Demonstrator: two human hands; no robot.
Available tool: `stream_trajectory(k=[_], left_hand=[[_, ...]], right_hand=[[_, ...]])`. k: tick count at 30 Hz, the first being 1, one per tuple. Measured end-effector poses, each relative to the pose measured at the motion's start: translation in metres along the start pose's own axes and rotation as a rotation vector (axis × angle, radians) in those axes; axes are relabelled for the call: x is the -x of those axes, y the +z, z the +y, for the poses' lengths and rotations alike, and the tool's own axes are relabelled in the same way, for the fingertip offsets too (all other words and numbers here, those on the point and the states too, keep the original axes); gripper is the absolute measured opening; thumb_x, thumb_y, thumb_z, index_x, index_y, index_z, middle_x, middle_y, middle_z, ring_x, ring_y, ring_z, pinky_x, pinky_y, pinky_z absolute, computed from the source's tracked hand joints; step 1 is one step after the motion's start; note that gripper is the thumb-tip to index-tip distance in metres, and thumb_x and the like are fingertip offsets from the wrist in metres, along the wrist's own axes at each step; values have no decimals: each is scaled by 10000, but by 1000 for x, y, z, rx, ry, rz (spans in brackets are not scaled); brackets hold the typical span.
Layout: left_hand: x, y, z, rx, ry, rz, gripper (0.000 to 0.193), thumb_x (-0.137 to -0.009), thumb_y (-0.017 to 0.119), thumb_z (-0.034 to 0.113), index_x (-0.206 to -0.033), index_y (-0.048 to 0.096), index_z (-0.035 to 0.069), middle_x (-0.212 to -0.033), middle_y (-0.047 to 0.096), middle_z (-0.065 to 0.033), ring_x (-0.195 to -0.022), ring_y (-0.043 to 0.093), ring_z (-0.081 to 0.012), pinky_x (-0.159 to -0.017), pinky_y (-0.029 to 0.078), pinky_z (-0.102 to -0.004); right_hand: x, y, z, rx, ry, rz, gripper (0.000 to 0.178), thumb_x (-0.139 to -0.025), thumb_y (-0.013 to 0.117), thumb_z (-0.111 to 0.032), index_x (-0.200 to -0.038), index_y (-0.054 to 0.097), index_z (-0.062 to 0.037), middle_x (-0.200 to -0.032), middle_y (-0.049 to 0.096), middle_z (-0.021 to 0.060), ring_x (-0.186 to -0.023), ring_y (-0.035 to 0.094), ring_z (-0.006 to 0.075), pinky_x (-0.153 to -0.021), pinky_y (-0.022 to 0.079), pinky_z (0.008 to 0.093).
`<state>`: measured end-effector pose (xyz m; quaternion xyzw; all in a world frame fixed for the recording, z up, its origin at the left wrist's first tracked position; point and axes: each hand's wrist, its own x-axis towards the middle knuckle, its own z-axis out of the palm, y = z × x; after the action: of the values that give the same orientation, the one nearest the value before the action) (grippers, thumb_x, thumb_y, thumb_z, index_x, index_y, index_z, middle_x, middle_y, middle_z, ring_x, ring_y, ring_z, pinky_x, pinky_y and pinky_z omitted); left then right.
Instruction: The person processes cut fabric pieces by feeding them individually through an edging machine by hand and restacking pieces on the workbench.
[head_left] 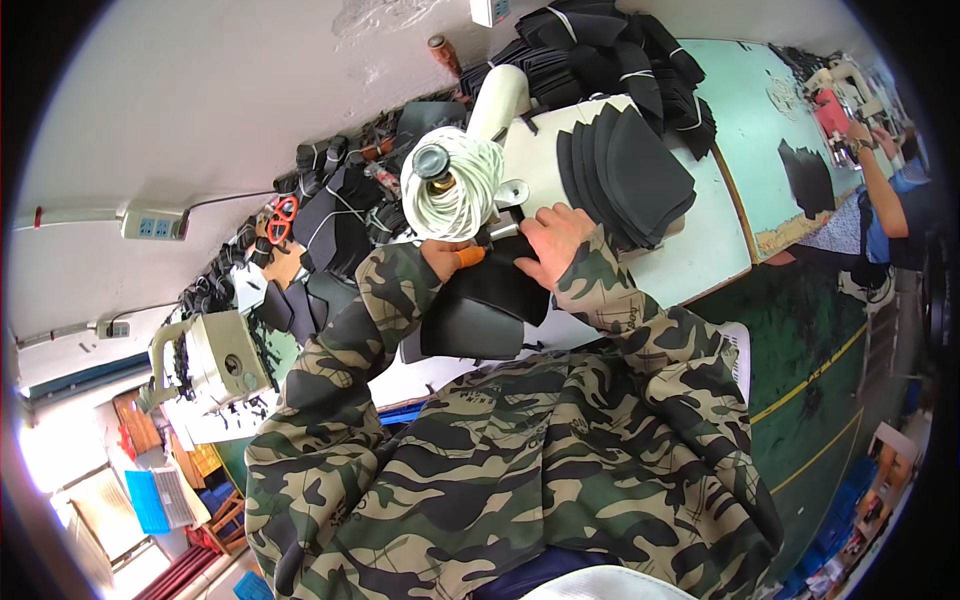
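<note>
A black, curved sheet piece (513, 275) lies under the head of a white bench machine (502, 100), wrapped in a thick coil of white cord (455, 190). Against its left edge is my left hand (446, 259), an orange cover on one finger pressing the sheet; the cord hides some of its fingers. My right hand (556, 243) grips the sheet's right side, thumb on top and fingers bent beside the machine's metal foot. Closer to my body, another dark panel (470, 328) rests partly beneath the worked piece.
A fanned stack of black panels (625, 175) is to the right, with tied bundles (600, 60) behind. Orange-handled scissors (282, 220) and dark scraps lie left, near another cream machine (222, 362). A co-worker's arm (880, 190) reaches over the far-right table.
</note>
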<state>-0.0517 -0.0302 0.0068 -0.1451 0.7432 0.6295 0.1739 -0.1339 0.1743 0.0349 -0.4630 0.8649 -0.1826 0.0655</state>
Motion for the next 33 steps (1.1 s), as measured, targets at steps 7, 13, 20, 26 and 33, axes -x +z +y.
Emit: stream_trajectory(k=[7,13,20,26,33], left_hand=[[-16,-14,23,-329,61,-309,278,-836,592,229,-667,607,9,-520,496,-18,-545,449,-94,-569,368,-267],[13,25,-24,-76,-8,-415,159,-820,585,164,-897,609,26,-726,611,-15,-699,550,-97,-664,438,-259],[34,46,0,102,-117,-720,144,-867,548,158,-906,583,24,-775,574,23,-708,495,-40,-640,401,-196],[37,23,-3,323,-174,-457,217,-889,514,146,-1050,574,13,-864,598,16,-771,522,-47,-687,429,-199],[24,-18,0,29,-334,-200,291,-814,581,232,-975,613,-9,-753,630,-67,-659,549,-122,-617,434,-272]], right_hand=[[48,0,9,-446,122,89,172,-672,657,-126,-810,586,-52,-757,529,112,-734,544,308,-618,434,383],[50,-101,22,-234,215,652,188,-706,606,6,-884,633,-48,-787,542,82,-675,553,242,-595,442,307],[40,-40,30,-331,218,409,180,-713,665,-150,-833,617,-25,-702,564,86,-596,569,204,-548,444,287],[36,14,-20,-1011,284,-248,217,-750,664,-177,-777,586,24,-608,591,75,-550,530,72,-505,412,258],[19,6,-8,-774,264,-54,161,-756,628,-197,-788,609,-40,-688,630,109,-626,624,233,-573,475,314]])
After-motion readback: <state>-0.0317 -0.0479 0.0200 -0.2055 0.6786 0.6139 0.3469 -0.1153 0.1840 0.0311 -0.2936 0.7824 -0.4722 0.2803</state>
